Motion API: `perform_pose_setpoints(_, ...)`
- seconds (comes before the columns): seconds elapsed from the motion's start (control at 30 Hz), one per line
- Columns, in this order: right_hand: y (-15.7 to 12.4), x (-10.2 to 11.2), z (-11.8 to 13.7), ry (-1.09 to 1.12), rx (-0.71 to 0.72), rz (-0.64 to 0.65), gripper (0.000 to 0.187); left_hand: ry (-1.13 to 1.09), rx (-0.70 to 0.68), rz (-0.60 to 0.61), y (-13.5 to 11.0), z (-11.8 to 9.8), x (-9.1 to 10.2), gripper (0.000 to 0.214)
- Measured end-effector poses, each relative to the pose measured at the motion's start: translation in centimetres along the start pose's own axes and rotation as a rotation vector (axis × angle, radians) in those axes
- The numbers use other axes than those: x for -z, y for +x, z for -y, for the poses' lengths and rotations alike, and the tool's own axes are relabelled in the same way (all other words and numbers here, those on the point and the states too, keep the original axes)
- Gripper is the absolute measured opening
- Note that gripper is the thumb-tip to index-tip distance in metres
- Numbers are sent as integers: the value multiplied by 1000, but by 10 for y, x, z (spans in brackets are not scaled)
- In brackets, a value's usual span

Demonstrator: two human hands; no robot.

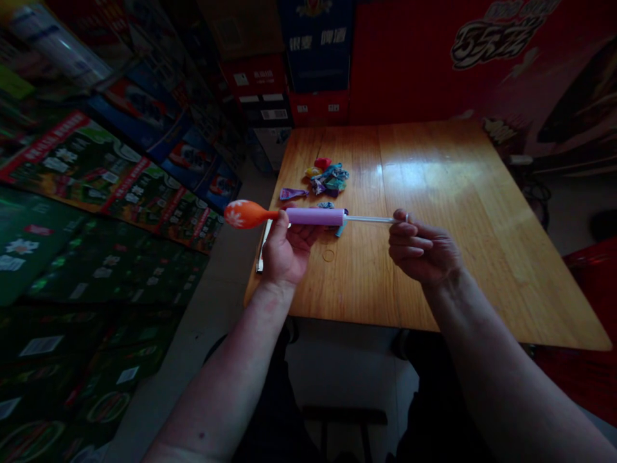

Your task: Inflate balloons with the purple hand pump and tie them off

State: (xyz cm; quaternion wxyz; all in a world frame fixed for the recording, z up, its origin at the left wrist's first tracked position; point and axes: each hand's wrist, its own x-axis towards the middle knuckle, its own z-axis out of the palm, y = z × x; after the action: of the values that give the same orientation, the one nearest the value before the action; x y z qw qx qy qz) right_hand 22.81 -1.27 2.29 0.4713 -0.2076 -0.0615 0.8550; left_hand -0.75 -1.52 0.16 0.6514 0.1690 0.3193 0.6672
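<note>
My left hand (288, 247) is closed around the left end of a purple hand pump (315, 217), held level over the near left part of a wooden table (434, 257). An orange balloon (245, 214) with white marks sits on the pump's nozzle, partly swollen, sticking out past the table's left edge. My right hand (420, 249) is closed on the handle end of the pump's thin rod (371, 220), which is drawn out to the right.
A small heap of limp coloured balloons (328, 179) lies on the table beyond the pump, with a purple one (292, 193) beside it. Stacked printed cartons (96, 193) line the left side. Red and blue boxes (318, 64) stand behind the table.
</note>
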Motion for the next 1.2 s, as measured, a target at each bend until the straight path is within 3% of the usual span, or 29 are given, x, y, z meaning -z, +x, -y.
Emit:
perform_pose_setpoints(0.3,15,10,-26,25,-79,48,11,-6,143,138,-13,14,-7,36)
perform_pose_setpoints(0.47,10,7,-14,-27,-95,41,11,-2,124,57,-1,10,-1,34)
perform_pose_setpoints(0.63,3,8,4,-36,1,47,16,15,-2,8,3,-1,3,33)
perform_pose_setpoints(0.8,14,16,-16,22,-80,87,12,32,86,103,-11,11,-2,34)
perform_pose_setpoints(0.93,20,12,-29,6,-98,87,8,28,85,87,-11,17,-2,35)
perform_pose_setpoints(1.1,9,0,-13,-18,-102,20,18,1,93,55,0,6,3,33)
perform_pose_setpoints(1.2,-2,-6,0,-77,-25,-25,29,-12,19,47,1,-2,5,34)
